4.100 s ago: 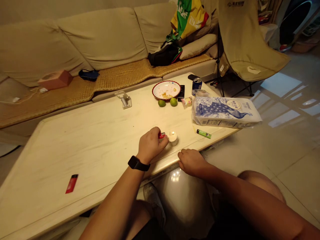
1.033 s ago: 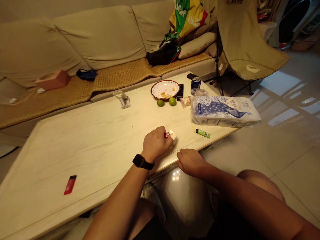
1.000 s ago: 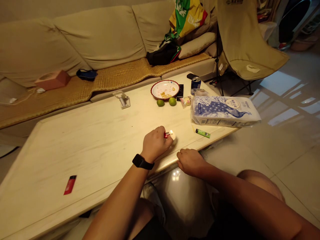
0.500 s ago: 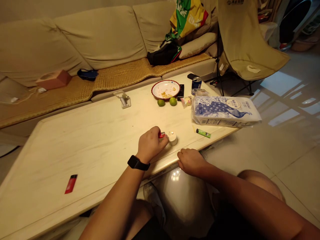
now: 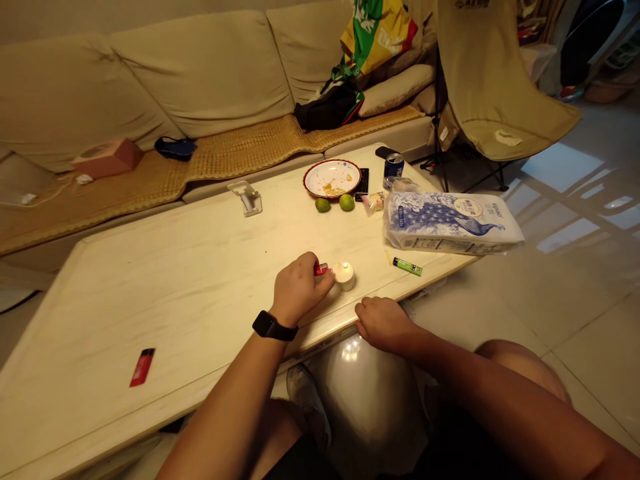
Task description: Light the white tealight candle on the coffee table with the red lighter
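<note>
The red lighter backs off from the candle

Since the last frame, the left hand has eased slightly away from the candle, taking the lighter's tip with it. The left arm reaches in from the lower left, with a black smartwatch on the wrist. Its fingers are curled together and clamped on the red lighter, whose head pokes out past them toward the candle, just beside it with a small gap and not touching.

There is one candle, squat and white with a glow at its top, on a pale wooden coffee table. The right hand lies just in front of the candle and to its right, resting on the table's front edge. Its fingers sit loosely together and grip nothing.

Three lighters are in view: the held one, a second red lighter well left of the candle, and one green lighter near it on the right. Beyond the candle are two limes and one red-rimmed plate. Farther beyond, to the right, stands one blue can. One peacock-printed paper pack lies to the candle's right, and one white phone stand sits well beyond it to the left.
</note>
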Tool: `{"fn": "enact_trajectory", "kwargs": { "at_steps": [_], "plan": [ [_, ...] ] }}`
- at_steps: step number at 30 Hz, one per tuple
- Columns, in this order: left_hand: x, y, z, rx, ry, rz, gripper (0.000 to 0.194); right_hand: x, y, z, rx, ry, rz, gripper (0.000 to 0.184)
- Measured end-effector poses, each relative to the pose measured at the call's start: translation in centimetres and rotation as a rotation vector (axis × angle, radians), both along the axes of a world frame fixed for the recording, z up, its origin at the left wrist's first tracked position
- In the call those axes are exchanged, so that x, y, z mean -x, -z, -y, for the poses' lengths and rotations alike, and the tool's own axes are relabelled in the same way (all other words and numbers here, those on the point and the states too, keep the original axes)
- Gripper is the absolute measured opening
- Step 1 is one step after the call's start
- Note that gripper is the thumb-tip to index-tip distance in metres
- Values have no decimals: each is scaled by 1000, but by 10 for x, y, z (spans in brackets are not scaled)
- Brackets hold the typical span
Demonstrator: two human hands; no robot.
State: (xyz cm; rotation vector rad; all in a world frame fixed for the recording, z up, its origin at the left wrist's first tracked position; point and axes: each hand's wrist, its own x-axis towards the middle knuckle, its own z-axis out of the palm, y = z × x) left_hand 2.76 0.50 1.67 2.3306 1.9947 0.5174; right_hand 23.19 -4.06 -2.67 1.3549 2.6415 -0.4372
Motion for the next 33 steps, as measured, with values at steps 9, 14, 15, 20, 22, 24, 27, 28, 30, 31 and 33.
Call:
{"fn": "enact_trajectory", "kwargs": {
  "at_steps": [9,14,15,20,22,24,27,28,30,31,33],
  "plan": [
    [1,0,0,-1,2,8,26,-1,3,1,-13,6,-28,28],
    [2,0,0,-2,3,17,25,-1,4,0,-25,-3,-31,27],
    [2,0,-1,-3,5,19,25,-1,4,0,-29,-5,-31,27],
    [3,0,-1,-6,0,20,25,-1,3,1,-22,-7,-20,27],
    [3,0,0,-7,-4,22,25,-1,2,0,-12,-7,-9,27],
    [3,1,0,-4,0,26,25,-1,1,0,-8,-9,-6,27],
    [4,1,0,-4,2,26,25,-1,1,0,-4,-5,-12,27],
    [4,1,0,-5,1,25,25,-1,1,0,-3,-3,-15,27],
    [5,2,-1,-6,2,24,25,-1,2,0,-6,-5,-22,27],
    [5,2,-1,-7,5,23,26,-1,3,0,-12,-7,-26,27],
    [5,3,-1,-10,10,16,26,-1,4,0,-27,-11,-32,26]
  ]
}}
